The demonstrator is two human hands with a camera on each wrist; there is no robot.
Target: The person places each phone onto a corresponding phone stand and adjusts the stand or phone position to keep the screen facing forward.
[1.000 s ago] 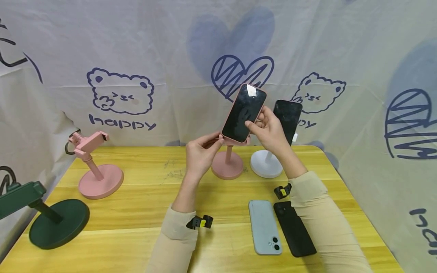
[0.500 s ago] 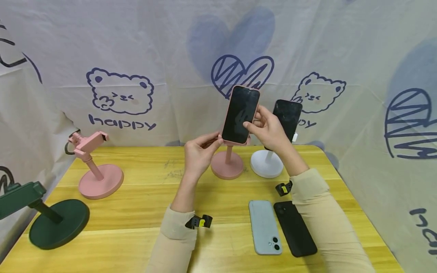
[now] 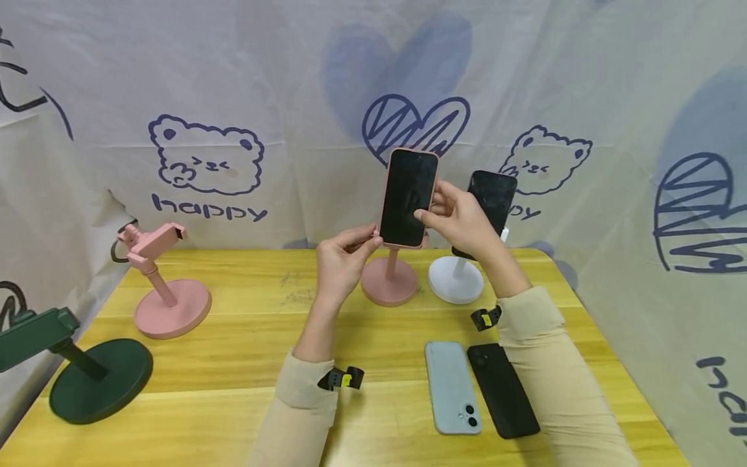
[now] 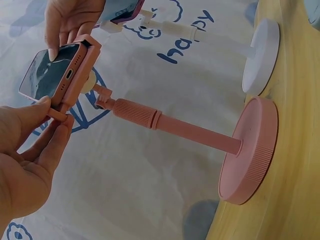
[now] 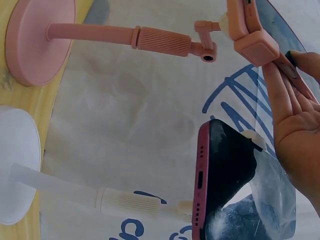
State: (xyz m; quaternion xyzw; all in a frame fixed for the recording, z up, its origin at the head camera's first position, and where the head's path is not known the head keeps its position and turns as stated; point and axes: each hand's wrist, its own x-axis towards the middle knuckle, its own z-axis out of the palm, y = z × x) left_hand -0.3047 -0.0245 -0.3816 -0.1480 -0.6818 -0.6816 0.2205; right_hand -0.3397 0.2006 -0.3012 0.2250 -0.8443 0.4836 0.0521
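A person in beige sleeves [image 3: 306, 392] works over a wood-grain surface [image 3: 233, 366], the two hands apart from each other and each clamped on something. The left hand [image 3: 344, 258] pinches the end of the pink holder [image 4: 83, 71] between thumb and fingers, at the 7 o'clock corner of a pink-edged phone [image 3: 404, 194]. The right hand [image 3: 461, 222] grips that phone at its 3 o'clock edge, thumb on the dark screen. The phone leans slightly toward 1 o'clock, its back against the holder, above the base of a pink stand [image 3: 389, 285]. Taking that base as the clock's centre in the head view, a white stand [image 3: 456, 282] is just beside it at 3 o'clock and carries a mauve-edged phone [image 3: 492, 200], partly hidden by the right hand. A pale blue phone [image 3: 452, 386] lies camera side up at 5 o'clock; a black phone [image 3: 503, 392] is just beside it, between 4 and 5. Well apart at 9 o'clock is a second pink stand [image 3: 172, 311]; between 8 and 9, a green stand [image 3: 102, 383]. Behind, a pale cloth [image 3: 303, 97] shows a scribbled heart [image 3: 388, 123] at 12 o'clock and bears [image 3: 207, 155] at 10 and 2.
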